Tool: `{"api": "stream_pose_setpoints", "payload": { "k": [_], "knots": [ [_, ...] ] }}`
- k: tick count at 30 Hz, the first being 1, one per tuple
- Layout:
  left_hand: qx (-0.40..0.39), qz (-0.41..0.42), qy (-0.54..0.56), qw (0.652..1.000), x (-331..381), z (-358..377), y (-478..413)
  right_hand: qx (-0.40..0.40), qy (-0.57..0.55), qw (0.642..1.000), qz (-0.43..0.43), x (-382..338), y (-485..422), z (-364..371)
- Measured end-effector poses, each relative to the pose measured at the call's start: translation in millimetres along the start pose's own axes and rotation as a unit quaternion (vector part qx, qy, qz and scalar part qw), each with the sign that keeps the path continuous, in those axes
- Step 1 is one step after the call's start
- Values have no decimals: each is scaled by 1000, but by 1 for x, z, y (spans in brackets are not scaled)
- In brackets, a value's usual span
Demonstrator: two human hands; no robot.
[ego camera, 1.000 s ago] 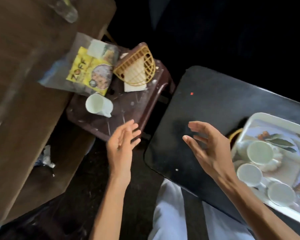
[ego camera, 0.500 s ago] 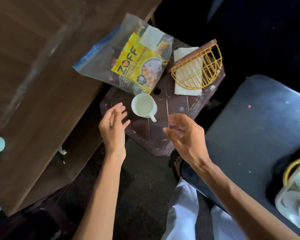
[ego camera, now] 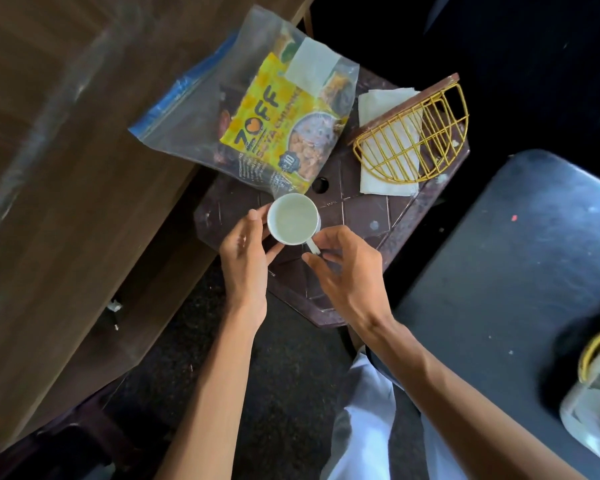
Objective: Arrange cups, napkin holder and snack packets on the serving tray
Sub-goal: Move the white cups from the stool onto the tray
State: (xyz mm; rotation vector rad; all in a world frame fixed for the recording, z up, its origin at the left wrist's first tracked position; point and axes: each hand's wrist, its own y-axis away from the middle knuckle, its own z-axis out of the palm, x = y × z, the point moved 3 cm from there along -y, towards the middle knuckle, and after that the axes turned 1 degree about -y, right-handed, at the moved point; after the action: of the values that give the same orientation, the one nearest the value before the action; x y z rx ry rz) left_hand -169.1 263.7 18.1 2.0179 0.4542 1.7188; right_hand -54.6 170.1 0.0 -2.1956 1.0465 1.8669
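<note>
A white cup (ego camera: 292,218) stands on a dark brown stool (ego camera: 361,216). My left hand (ego camera: 245,252) cups its left side, thumb and fingers touching the wall. My right hand (ego camera: 347,268) pinches the cup's handle at the lower right. Behind the cup lies a clear zip bag of snack packets (ego camera: 257,109), a yellow packet on top. A gold wire napkin holder (ego camera: 413,136) with white napkins lies tipped on the stool's far right. The white serving tray (ego camera: 593,407) shows only as a blurred corner at the right edge.
A wooden table (ego camera: 66,168) fills the left side, with the bag partly resting on it. A black table (ego camera: 520,278) carries the tray on the right. My white-clothed lap (ego camera: 361,427) is below, over dark floor.
Both hands moved forward to the cup; the left now touches its side and the right closes on its handle. The view shifted left, leaving only the tray's corner visible.
</note>
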Motion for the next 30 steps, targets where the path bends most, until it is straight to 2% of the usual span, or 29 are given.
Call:
{"api": "stream_pose_setpoints", "payload": {
  "k": [6, 9, 15, 22, 27, 30],
  "knots": [
    [4, 25, -31, 999, 0, 4, 9, 31, -41, 999, 14, 8, 5, -7],
    [-16, 38, -41, 998, -3, 5, 24, 56, -39, 998, -8, 10, 11, -24],
    [-39, 45, -53, 997, -17, 25, 60, 50, -46, 997, -29, 18, 33, -70],
    [-111, 26, -54, 992, -30, 74, 110, 85, -33, 994, -54, 43, 70, -144],
    [-178, 12, -93, 980, -42, 118, 151, 102, -9, 994, -46, 63, 103, -204],
    [-200, 14, -107, 974, -53, 150, 184, 137, -37, 990, -26, 77, 128, -242]
  ]
}}
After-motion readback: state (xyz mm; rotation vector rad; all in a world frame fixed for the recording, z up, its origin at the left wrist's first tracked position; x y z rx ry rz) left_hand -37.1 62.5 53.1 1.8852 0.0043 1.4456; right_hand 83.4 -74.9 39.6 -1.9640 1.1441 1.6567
